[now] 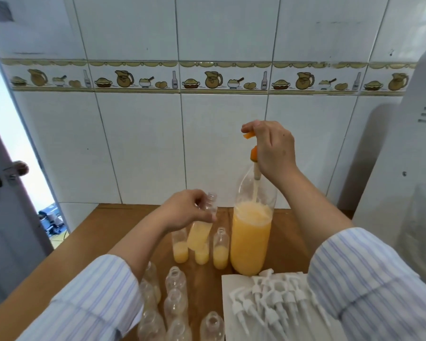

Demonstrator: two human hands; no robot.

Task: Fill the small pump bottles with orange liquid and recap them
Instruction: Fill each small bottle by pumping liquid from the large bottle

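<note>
We're holding a small clear plastic bottle [202,225] in our left hand [186,209], fingers curled round its neck and shoulder, up off the brown wooden table [103,232]. It's tilting, long axis leaning so the open threaded mouth is pointing up and a bit right, toward the big bottle, and it's carrying pale orange liquid in its lower half.

Our right hand [272,148] is pinching an orange pump head [250,143] above the tall clear plastic bottle [252,230], with the pump's pale tube [256,183] running straight down through the neck into the liquid. That big one is standing upright and is sitting roughly two-thirds full of orange liquid with foam on top.

Right behind the held bottle, three small open bottles [220,248] are standing upright in a row just left of the big one, each about a third full of orange. Nearer to us, a cluster of empty clear small bottles [175,299] is standing uncapped. On the white sheet [234,284] to the right, a pile of white pump caps [273,301] is lying on its side, tubes pointing toward us.
</note>
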